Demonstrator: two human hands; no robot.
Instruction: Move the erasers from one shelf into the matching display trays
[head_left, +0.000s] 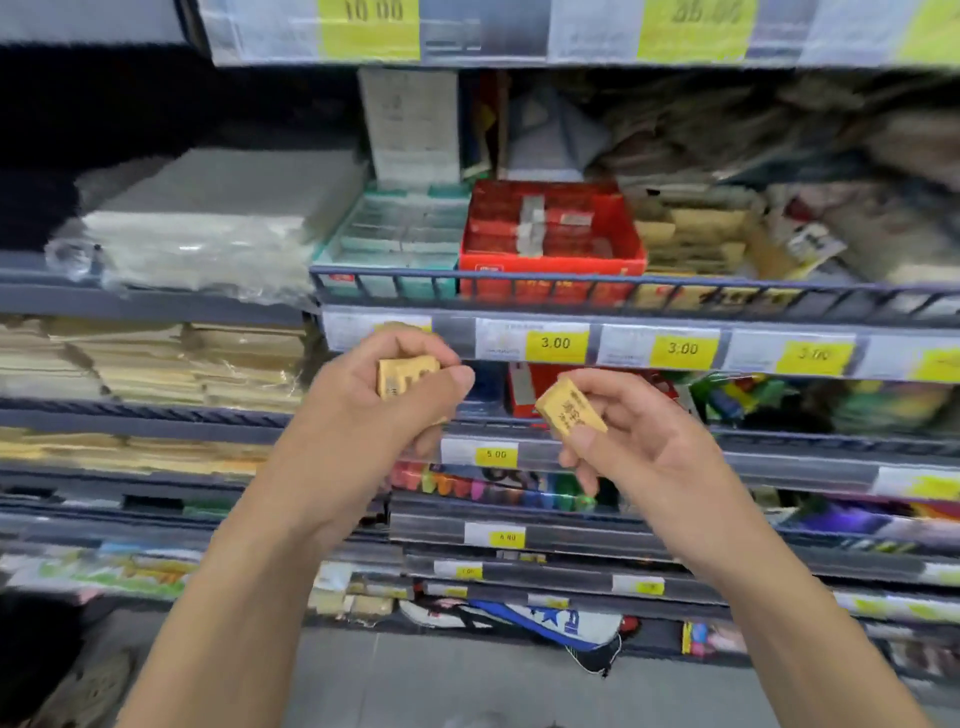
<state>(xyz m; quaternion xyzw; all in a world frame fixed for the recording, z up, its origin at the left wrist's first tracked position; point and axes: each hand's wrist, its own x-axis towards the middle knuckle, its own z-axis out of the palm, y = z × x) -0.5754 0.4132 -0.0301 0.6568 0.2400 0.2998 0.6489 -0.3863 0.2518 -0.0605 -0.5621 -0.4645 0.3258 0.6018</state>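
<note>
While both hands hover in front of the shop shelving, a dark wire rail (623, 283) runs along the front edge of the shelf above them, standing between the hands and the display trays behind it. Three trays sit side by side there: a teal tray (395, 234) on the left, a red tray (553, 234) touching it in the middle, and a tan tray (696, 234) on the right, each holding rows of small packs too blurred to count. Below the rail hangs a strip of yellow price tags (556, 344), three of them reading 3.00. Left of the trays lies a stack of plastic-wrapped paper (208, 223). The left hand (384, 400) is curled around a tan eraser bundle (408, 376), seemingly more than one piece, though how many cannot be told; its long axis runs roughly left to right, level with the price strip. The right hand (639, 441) pinches one single tan eraser (570, 406) between thumb and fingers, just beside the left hand but apart from it. That eraser's long axis is tilted, running from upper left down to lower right, its printed face turned toward the camera.
</note>
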